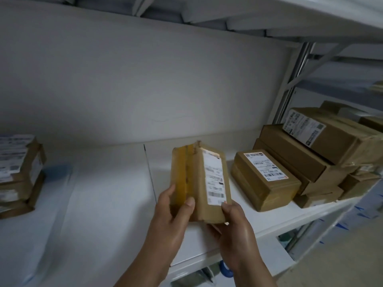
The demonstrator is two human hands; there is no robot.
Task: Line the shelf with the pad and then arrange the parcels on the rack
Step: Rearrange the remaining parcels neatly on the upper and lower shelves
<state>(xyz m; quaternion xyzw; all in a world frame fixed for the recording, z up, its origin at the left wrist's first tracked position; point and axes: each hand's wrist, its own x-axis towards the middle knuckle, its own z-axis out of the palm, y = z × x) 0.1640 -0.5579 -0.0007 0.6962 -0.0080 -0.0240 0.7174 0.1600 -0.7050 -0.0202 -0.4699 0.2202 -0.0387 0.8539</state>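
A brown cardboard parcel (199, 179) with yellow tape and a white label is held tilted above the white shelf (269, 216). My left hand (176, 210) grips its near left side, thumb on the taped face. My right hand (234, 216) holds its near right corner from below. A pale, thin pad (93, 195) covers the left part of the shelf, its edge at the seam near the middle. On the shelf to the right lies a labelled parcel (265, 179), and beyond it a pile of several parcels (323, 154). A stack of parcels (18, 172) stands at the far left.
A white wall (145, 90) closes the back of the shelf. Another shelf (248, 13) hangs overhead, braced by a metal post (294, 79) at the right. Below the shelf edge are a blue tape roll (226, 270) and stacked white boxes (352, 222).
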